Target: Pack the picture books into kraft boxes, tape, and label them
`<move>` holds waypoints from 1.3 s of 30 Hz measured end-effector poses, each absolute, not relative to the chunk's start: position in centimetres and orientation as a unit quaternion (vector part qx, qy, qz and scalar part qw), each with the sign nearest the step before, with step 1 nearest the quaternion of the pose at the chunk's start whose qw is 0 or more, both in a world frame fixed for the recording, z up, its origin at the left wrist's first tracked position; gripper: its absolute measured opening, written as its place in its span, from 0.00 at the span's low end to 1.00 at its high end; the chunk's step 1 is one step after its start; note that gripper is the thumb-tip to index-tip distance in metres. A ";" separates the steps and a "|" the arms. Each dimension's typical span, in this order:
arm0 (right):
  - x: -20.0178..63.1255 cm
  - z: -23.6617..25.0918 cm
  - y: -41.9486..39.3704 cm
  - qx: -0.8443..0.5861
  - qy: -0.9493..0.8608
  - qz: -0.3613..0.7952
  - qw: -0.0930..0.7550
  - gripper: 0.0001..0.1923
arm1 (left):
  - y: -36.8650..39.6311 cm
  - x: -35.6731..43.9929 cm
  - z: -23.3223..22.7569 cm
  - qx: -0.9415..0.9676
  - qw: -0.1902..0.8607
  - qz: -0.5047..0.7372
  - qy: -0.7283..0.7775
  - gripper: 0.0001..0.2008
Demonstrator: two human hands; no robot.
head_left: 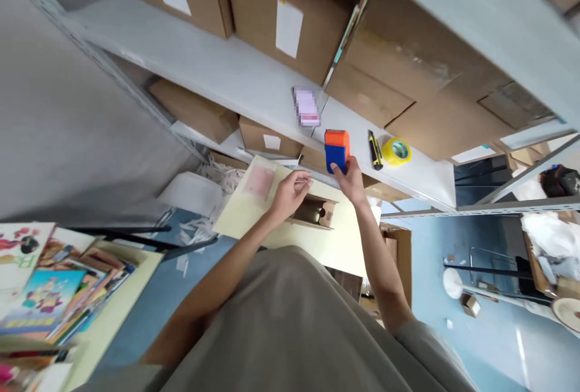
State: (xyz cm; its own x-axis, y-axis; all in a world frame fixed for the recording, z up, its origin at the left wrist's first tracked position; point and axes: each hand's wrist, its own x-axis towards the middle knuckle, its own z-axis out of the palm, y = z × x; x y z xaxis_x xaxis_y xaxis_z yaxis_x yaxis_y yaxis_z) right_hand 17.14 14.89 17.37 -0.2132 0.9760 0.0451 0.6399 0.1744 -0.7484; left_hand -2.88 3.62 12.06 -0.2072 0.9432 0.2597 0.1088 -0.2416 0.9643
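My right hand (351, 182) is closed around the lower part of a blue-and-orange handheld case (336, 151), held upright at the front edge of the grey shelf. The exact kind of this case I cannot make out. My left hand (290, 194) is above the pale yellow table, its fingers curled in; whatever is in them, if anything, is too small to tell. Just below and right of it lies a small open cardboard box (327, 214), partly hidden by the hand. A pinkish sheet (260, 180) lies on the table to the left.
On the shelf (254, 78) are a phone (307, 107), a black-and-yellow box cutter (375, 150) and a roll of yellow tape (397, 151). Large cardboard boxes (281, 23) line the shelf behind. Books (49, 301) are piled at lower left. Paper scraps (199, 229) lie beside the table.
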 end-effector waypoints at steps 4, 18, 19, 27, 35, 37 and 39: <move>15.3 15.0 6.8 -0.462 -0.656 0.516 0.299 0.33 | -1.0 -3.2 11.3 0.459 0.386 0.606 0.522 0.18; 11.6 15.0 1.4 -0.526 -0.681 0.463 0.213 0.33 | -4.4 -9.7 11.6 0.476 0.431 0.557 0.526 0.20; 11.7 15.3 1.2 -0.527 -0.690 0.456 0.196 0.32 | -4.2 -10.7 11.7 0.469 0.436 0.563 0.523 0.23; 12.3 18.4 0.1 -0.527 -0.748 0.396 0.074 0.25 | -1.6 -16.4 11.7 0.485 0.519 0.543 0.449 0.21; 12.1 22.3 0.7 -0.488 -0.801 0.345 -0.037 0.25 | -2.1 -15.0 7.3 0.445 0.544 0.543 0.460 0.21; 11.8 23.0 1.1 -0.490 -0.803 0.330 -0.070 0.24 | -2.4 -14.6 6.8 0.428 0.558 0.540 0.463 0.23; 11.2 23.6 1.5 -0.502 -0.798 0.315 -0.112 0.24 | -2.7 -14.1 6.5 0.398 0.579 0.539 0.465 0.25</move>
